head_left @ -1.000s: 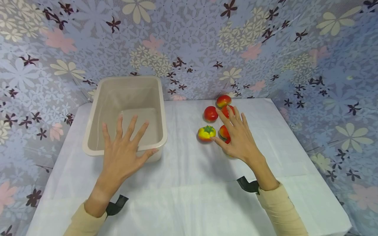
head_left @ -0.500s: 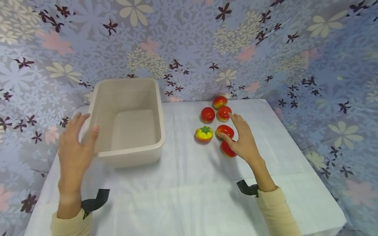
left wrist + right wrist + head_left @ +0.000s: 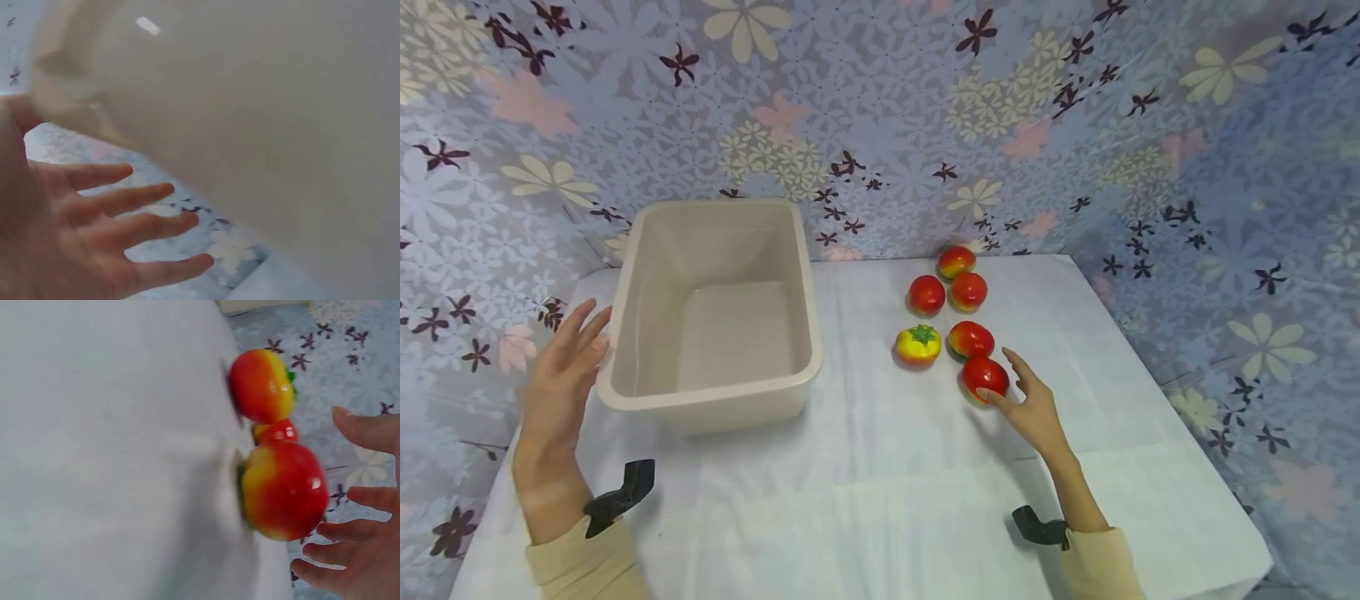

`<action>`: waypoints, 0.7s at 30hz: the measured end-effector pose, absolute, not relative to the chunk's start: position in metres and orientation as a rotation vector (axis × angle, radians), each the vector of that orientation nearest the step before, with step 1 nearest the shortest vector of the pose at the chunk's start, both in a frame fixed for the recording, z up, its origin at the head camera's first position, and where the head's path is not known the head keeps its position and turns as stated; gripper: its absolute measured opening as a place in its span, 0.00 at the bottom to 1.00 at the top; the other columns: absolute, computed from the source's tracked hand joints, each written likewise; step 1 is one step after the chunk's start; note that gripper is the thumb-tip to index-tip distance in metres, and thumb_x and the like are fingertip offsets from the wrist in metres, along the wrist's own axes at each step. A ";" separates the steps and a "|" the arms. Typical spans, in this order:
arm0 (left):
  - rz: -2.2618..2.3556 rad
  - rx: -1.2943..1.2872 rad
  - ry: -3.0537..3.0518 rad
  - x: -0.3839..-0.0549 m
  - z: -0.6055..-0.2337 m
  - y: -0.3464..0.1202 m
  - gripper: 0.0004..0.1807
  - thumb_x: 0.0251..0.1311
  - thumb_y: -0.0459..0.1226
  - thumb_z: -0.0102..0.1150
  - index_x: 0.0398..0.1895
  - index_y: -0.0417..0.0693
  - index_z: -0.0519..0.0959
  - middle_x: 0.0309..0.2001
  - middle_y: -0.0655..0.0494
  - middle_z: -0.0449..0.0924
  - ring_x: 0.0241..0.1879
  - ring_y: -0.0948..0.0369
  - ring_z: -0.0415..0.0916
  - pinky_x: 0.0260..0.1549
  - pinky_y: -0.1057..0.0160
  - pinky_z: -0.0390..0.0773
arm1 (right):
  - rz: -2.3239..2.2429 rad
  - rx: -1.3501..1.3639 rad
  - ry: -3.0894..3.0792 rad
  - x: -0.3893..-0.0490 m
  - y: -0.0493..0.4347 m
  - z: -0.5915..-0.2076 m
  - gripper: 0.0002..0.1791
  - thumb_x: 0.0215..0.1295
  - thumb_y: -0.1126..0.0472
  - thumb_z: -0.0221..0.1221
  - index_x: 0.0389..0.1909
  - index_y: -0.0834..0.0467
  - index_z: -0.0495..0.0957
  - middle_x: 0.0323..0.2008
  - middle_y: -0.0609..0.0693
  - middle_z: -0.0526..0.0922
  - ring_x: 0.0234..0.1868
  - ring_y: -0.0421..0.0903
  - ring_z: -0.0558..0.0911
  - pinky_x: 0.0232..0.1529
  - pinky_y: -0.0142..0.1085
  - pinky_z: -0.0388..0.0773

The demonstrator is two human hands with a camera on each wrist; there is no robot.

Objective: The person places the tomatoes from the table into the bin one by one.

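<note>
My left hand (image 3: 560, 371) is beside the left wall of a beige plastic bin (image 3: 741, 398), its fingers spread. In the left wrist view the thumb is right at the bin's rim (image 3: 81, 122), and the other fingers (image 3: 150, 230) extend alongside its outer wall. On the right, my right hand (image 3: 1033, 412) is at the nearest red tomato (image 3: 984, 377), thumb overlapping its lower edge and fingers apart on its right. The right wrist view shows that tomato (image 3: 287, 490) with yellow on one side, and the fingers loosely spread near it.
Beside that tomato lie a red one (image 3: 971, 340) and a yellow tomato (image 3: 917, 345) with a green star-shaped top. Farther back are three more red ones, including one (image 3: 927, 295) on the left. A white cloth (image 3: 865, 517) covers the table; a floral sheet (image 3: 880, 125) hangs behind.
My left hand has moved from in front of the bin to its left side. My right hand has drawn back from over the tomatoes, down to the nearest one.
</note>
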State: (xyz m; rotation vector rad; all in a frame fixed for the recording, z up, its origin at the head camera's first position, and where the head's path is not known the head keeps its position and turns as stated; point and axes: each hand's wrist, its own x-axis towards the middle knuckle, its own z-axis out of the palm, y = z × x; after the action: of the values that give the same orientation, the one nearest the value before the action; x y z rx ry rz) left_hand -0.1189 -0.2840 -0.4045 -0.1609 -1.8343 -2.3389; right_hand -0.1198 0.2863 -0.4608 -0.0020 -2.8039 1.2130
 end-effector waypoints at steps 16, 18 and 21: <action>-2.414 -0.278 -1.737 -0.133 -0.410 -0.272 0.29 0.68 0.26 0.45 0.73 0.41 0.61 0.60 0.60 0.74 0.52 0.65 0.77 0.42 0.71 0.80 | 1.275 -0.052 -2.647 -0.120 0.287 -0.489 0.34 0.56 0.70 0.67 0.65 0.65 0.69 0.63 0.64 0.73 0.62 0.64 0.74 0.50 0.45 0.77; -2.410 -0.282 -1.732 -0.133 -0.411 -0.272 0.29 0.68 0.26 0.45 0.73 0.41 0.61 0.60 0.60 0.75 0.52 0.65 0.77 0.42 0.71 0.80 | 1.295 -0.051 -2.634 -0.121 0.288 -0.489 0.34 0.56 0.70 0.67 0.65 0.65 0.70 0.64 0.64 0.73 0.63 0.64 0.74 0.50 0.45 0.77; -2.403 -0.283 -1.732 -0.133 -0.410 -0.273 0.28 0.68 0.26 0.44 0.72 0.42 0.62 0.59 0.61 0.76 0.53 0.65 0.77 0.42 0.71 0.80 | 1.310 -0.046 -2.628 -0.120 0.288 -0.487 0.34 0.56 0.70 0.68 0.65 0.65 0.70 0.63 0.64 0.73 0.63 0.65 0.73 0.50 0.45 0.77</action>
State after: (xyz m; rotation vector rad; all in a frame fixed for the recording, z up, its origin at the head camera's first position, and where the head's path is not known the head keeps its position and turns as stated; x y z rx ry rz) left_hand -0.1327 -0.2727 -0.4102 -0.2832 -1.7318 -2.4035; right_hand -0.1201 0.2880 -0.4873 -0.0459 -2.6277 1.3104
